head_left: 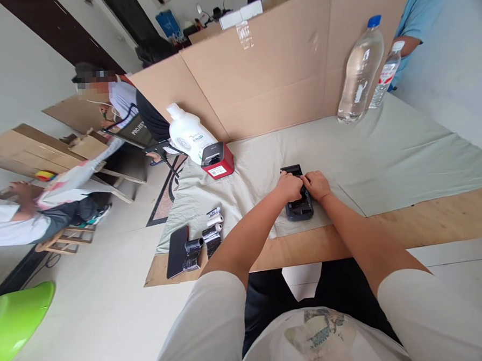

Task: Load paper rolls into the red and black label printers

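Note:
A small dark grey device [299,208] with an opened lid [291,170] lies on the pale green cloth [385,157] near the table's front edge. My left hand [289,186] and my right hand [316,185] both rest on top of it, fingers curled into its middle. What the fingers press or hold inside is hidden. Left of the device lie small white paper rolls [214,217], black wrapped rolls [204,244] and a dark flat phone-like slab [177,251].
A red and black box-shaped device [217,160] and a white jug [188,132] stand at the back left. Two clear water bottles [360,72] stand at the back right by a cardboard screen [275,65]. Other people sit to the left; a blue-sleeved person [408,26] stands behind the screen.

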Motion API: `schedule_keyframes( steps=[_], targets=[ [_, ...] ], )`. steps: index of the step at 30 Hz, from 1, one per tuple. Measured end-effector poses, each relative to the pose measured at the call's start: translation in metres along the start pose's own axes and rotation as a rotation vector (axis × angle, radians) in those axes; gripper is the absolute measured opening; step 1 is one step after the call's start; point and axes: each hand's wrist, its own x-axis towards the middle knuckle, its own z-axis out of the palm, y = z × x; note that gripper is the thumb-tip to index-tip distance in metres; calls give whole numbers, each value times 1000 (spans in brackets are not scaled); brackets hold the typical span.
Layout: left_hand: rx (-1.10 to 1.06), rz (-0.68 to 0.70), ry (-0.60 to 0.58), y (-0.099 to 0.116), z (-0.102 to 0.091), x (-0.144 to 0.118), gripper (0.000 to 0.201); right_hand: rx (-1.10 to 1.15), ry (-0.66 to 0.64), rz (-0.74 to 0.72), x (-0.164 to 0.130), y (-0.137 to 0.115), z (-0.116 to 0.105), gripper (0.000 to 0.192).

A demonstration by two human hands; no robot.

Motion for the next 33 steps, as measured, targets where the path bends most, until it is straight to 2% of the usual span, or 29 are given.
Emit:
schedule_keyframes(
  steps=[5,8,11,14,16,18,21,25,29,33],
  targets=[
    [-108,-3,34,-3,-6,-7,27,-24,-28,16,0,-1,-1,49],
    [-360,-69,129,-9,-10,-13,29,-35,-47,31,0,-2,-3,46],
    [-879,-124,246,-16,-12,-26,26,-40,-61,46,0,-3,-4,44],
    [-1507,-120,298,-22,-5,-56,27,-38,-57,57,0,-4,-5,45],
    [-1797,-132,331,-22,7,-84,31,-35,-51,60,-1,-4,-5,46],
    [-1968,-195,349,-18,26,-112,34,-31,-47,63,-1,-5,-6,47],
    [-2084,-325,345,-1,63,-143,37,-25,-45,66,-1,-5,-5,47],
    [-2072,-392,353,27,102,-156,36,-21,-46,67,-1,-5,-5,49],
    [-1970,-388,439,40,115,-157,40,-26,-57,72,-2,-5,-7,51],
    [-1838,-364,450,42,120,-160,43,-34,-84,79,-2,-5,-10,50]
  ],
)
